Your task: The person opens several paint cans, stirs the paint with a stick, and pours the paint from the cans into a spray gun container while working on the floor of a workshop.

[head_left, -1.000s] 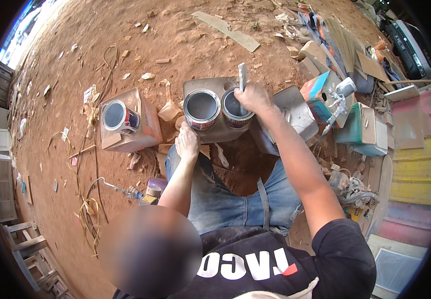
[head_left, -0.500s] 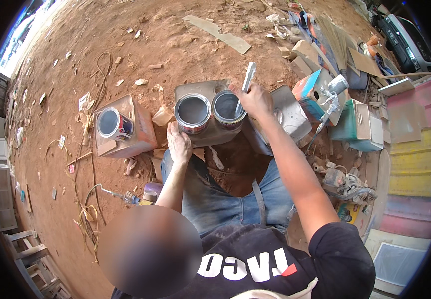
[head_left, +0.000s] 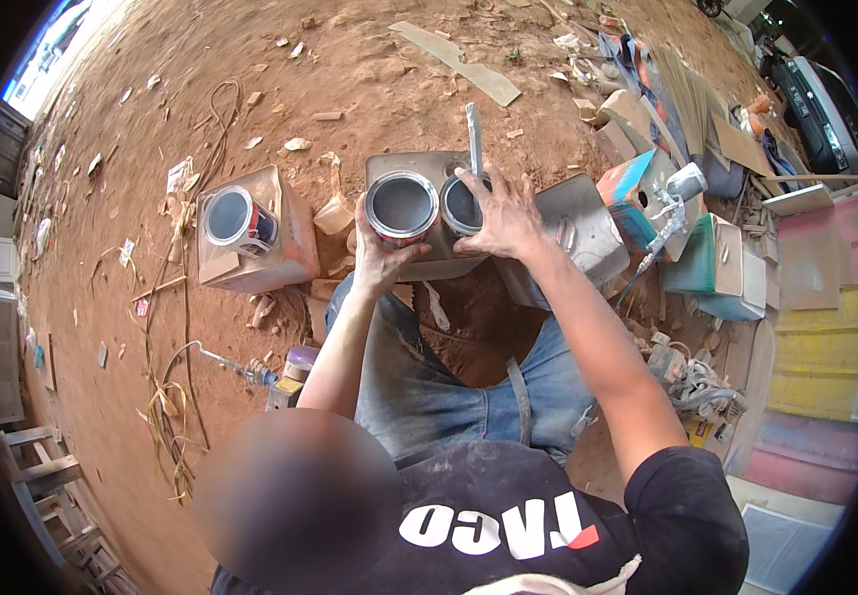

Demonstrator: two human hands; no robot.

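Observation:
Two open cans of dark grey paint stand side by side on a dusty square tin [head_left: 439,266] in front of my knees. My left hand [head_left: 377,263] curves around the near left side of the left paint can [head_left: 402,203], its thumb along the front. Around the right side of the right paint can [head_left: 462,208] my right hand [head_left: 510,220] is wrapped, fingers over the rim and thumb near the front; it hides part of that can. A paint-smeared stirring stick [head_left: 475,139] stands in the right can, its upper end sticking out past the far rim.
Left of me, a third open can [head_left: 239,220] sits on another box-shaped tin [head_left: 285,233]. To the right are a grey tin [head_left: 583,230], a spray gun [head_left: 669,206] on a blue-and-orange box, and a green tin [head_left: 702,253]. Cords [head_left: 176,357] and scraps litter the dirt ground.
My right hand has let go of the stirring stick and taken hold of the right can. The left hand has moved up around the left can. The stick now leans less.

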